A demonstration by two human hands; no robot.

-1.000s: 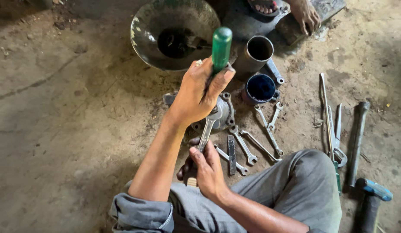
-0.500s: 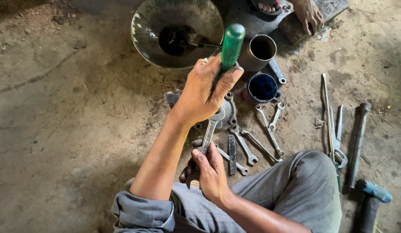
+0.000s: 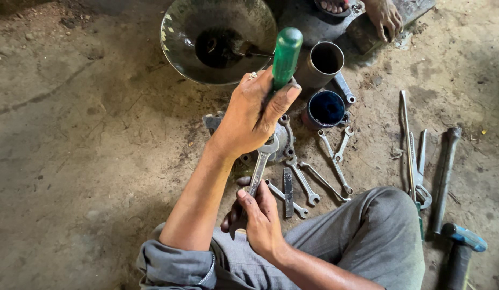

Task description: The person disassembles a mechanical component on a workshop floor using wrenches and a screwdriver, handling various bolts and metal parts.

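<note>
Down by my knee, my right hand [image 3: 260, 220] pinches a spanner [image 3: 258, 171] tight. Higher up, my left hand [image 3: 255, 115] grips a green-handled screwdriver [image 3: 285, 59] over the round metal part [image 3: 284, 140], not apart yet. Other spanners [image 3: 319, 172] lie unused, with an oily bowl [image 3: 217, 40] farthest

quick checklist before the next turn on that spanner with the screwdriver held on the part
1. Left hand grips the green-handled screwdriver firmly: ok.
2. Right hand holds the spanner by its lower end: ok.
3. Spanner head seated on the fastener of the metal part: cannot tell, the left hand hides it.
4. Screwdriver tip engaged: cannot tell, hidden.
5. Loose wrenches lie close beside the right hand: not ok.
6. Another person's hand stays apart from the work: ok.
</note>
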